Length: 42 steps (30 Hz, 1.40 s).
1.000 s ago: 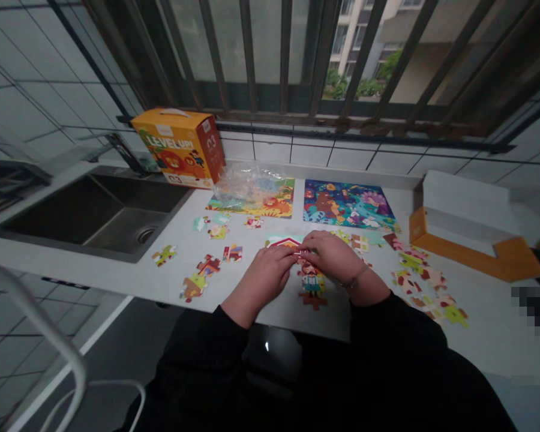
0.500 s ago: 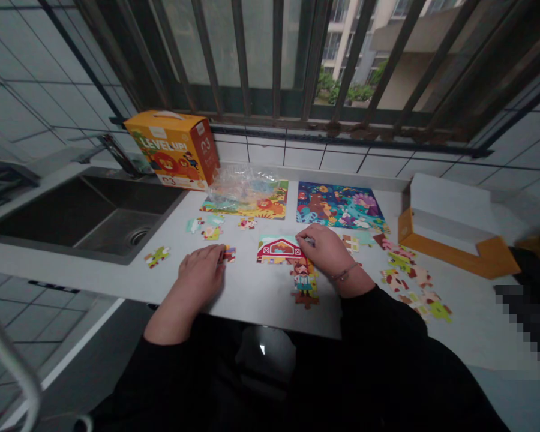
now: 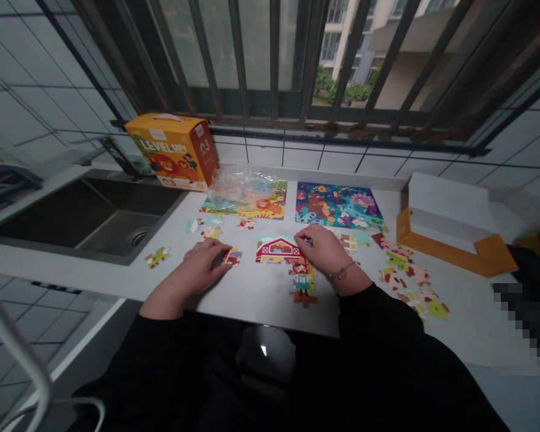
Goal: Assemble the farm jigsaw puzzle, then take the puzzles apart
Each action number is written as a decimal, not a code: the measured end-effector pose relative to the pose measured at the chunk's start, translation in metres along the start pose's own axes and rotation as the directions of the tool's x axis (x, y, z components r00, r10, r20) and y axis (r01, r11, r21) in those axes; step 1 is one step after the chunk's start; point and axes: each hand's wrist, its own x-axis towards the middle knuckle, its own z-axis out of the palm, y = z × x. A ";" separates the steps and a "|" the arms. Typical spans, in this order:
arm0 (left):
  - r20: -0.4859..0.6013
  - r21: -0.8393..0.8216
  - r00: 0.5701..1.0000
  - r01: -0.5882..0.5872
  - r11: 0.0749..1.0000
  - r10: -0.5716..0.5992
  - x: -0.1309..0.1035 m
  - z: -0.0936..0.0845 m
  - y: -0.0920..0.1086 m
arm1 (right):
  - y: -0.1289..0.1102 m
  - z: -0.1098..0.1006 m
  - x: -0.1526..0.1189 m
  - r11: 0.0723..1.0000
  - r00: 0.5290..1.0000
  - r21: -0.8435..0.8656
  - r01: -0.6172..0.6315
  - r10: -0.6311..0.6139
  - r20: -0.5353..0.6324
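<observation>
A joined puzzle section with a red barn (image 3: 279,248) lies flat on the counter, a farmer figure (image 3: 302,279) running down from its right end. My right hand (image 3: 321,252) has its fingers curled and pressed on the barn section's upper right edge, covering part of it. To the left, my left hand (image 3: 200,267) grips a small colourful puzzle piece (image 3: 234,257) between thumb and fingers, low on the counter and apart from the barn. Loose pieces (image 3: 211,232) lie beyond the left hand. A green and yellow piece (image 3: 157,257) sits near the sink.
Several loose puzzle pieces (image 3: 407,276) spread to the right. Two picture sheets, one orange (image 3: 270,207) under clear plastic wrap (image 3: 238,183) and one dark blue (image 3: 339,205), lie behind. A yellow box (image 3: 173,150) stands by the sink (image 3: 117,255); an open box part (image 3: 454,249) is at right.
My left hand's thumb and fingers have spread apart around the puzzle piece, which shows more and sits slightly farther right. My right hand stays at the barn section.
</observation>
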 end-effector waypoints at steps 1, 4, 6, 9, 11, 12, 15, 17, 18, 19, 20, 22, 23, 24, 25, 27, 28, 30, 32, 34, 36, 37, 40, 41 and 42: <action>0.013 -0.002 1.000 -0.014 1.000 0.014 0.002 -0.001 -0.001 | 0.000 0.000 0.000 1.000 1.000 0.002 0.002 -0.002 -0.002; 0.042 -0.011 0.998 -0.041 0.999 0.042 0.006 -0.007 -0.003 | 0.000 0.000 0.000 1.000 1.000 0.018 0.012 -0.011 -0.007; 0.041 -0.021 0.999 -0.033 0.999 0.034 0.005 -0.009 -0.001 | 0.000 0.000 0.000 1.000 1.000 0.025 0.017 -0.017 -0.005; 0.009 -0.045 1.000 -0.015 0.999 0.016 0.000 -0.008 0.011 | 0.000 0.000 0.000 1.000 1.000 0.021 0.019 -0.019 0.001; -0.014 -0.058 0.999 -0.032 0.998 0.031 -0.005 -0.001 0.026 | 0.001 0.001 0.000 1.000 1.000 0.012 0.021 -0.021 0.007; -0.020 -0.057 0.999 -0.049 0.997 0.048 -0.007 0.004 0.035 | 0.001 0.002 0.000 1.000 1.000 0.008 0.023 -0.023 0.010; -0.062 -0.036 0.992 -0.112 0.993 0.109 -0.010 0.022 0.067 | 0.003 0.003 0.000 0.999 0.999 0.009 0.036 -0.036 0.014; -0.068 -0.048 0.982 -0.181 0.982 0.177 -0.009 0.034 0.086 | 0.003 0.003 0.000 0.999 0.999 0.012 0.039 -0.039 0.010; -0.082 -0.052 0.976 -0.207 0.977 0.202 -0.007 0.039 0.094 | 0.003 0.003 0.000 0.999 0.999 0.012 0.036 -0.037 0.008; -0.089 -0.052 0.971 -0.227 0.973 0.222 -0.005 0.043 0.101 | 0.003 0.003 0.000 0.999 0.999 0.012 0.033 -0.033 0.009; -0.095 -0.050 0.968 -0.239 0.970 0.233 -0.003 0.046 0.106 | 0.003 0.003 0.000 0.999 1.000 0.012 0.029 -0.029 0.010; -0.097 -0.037 0.966 -0.246 0.969 0.241 0.002 0.049 0.112 | 0.002 0.003 0.000 1.000 1.000 0.014 0.023 -0.023 0.011; -0.097 -0.029 0.966 -0.244 0.969 0.241 0.004 0.050 0.114 | 0.002 0.003 0.000 1.000 1.000 0.015 0.024 -0.025 0.009; -0.101 -0.022 0.965 -0.244 0.970 0.240 0.006 0.050 0.114 | 0.002 0.003 0.000 0.999 1.000 0.017 0.027 -0.027 0.007; -0.107 -0.017 0.965 -0.243 0.970 0.240 0.008 0.050 0.114 | 0.002 0.003 0.000 0.999 1.000 0.018 0.030 -0.030 0.005; -0.115 -0.015 0.964 -0.243 0.970 0.239 0.010 0.051 0.113 | 0.002 0.003 0.000 0.999 0.999 0.017 0.034 -0.034 0.005; -0.116 -0.017 0.964 -0.243 0.970 0.240 0.010 0.051 0.113 | 0.002 0.003 -0.001 0.999 0.999 0.015 0.035 -0.035 0.005; -0.116 -0.026 0.963 -0.246 0.969 0.242 0.011 0.052 0.112 | 0.001 0.003 -0.001 0.999 0.999 0.012 0.032 -0.032 0.006; -0.118 -0.035 0.961 -0.255 0.966 0.250 0.011 0.053 0.112 | 0.000 0.002 -0.001 0.999 1.000 0.016 0.029 -0.029 0.010; -0.119 -0.044 0.959 -0.265 0.963 0.258 0.012 0.053 0.112 | 0.000 0.002 -0.001 0.999 1.000 0.021 0.026 -0.026 0.013; -0.116 -0.048 0.956 -0.275 0.960 0.268 0.012 0.052 0.112 | 0.000 0.002 -0.001 0.999 1.000 0.021 0.026 -0.027 0.013; -0.114 -0.048 0.955 -0.279 0.959 0.273 0.012 0.051 0.112 | 0.000 0.002 -0.001 0.999 1.000 0.021 0.028 -0.028 0.010; -0.101 -0.049 0.955 -0.283 0.958 0.277 0.008 0.047 0.109 | 0.000 0.003 -0.001 0.999 1.000 0.019 0.028 -0.028 0.008; -0.100 -0.053 0.956 -0.281 0.958 0.275 0.006 0.046 0.107 | 0.001 0.003 -0.001 0.999 1.000 0.021 0.027 -0.027 0.007; -0.099 -0.061 0.958 -0.274 0.960 0.268 0.004 0.044 0.104 | 0.001 0.002 -0.001 0.999 1.000 0.024 0.027 -0.027 0.007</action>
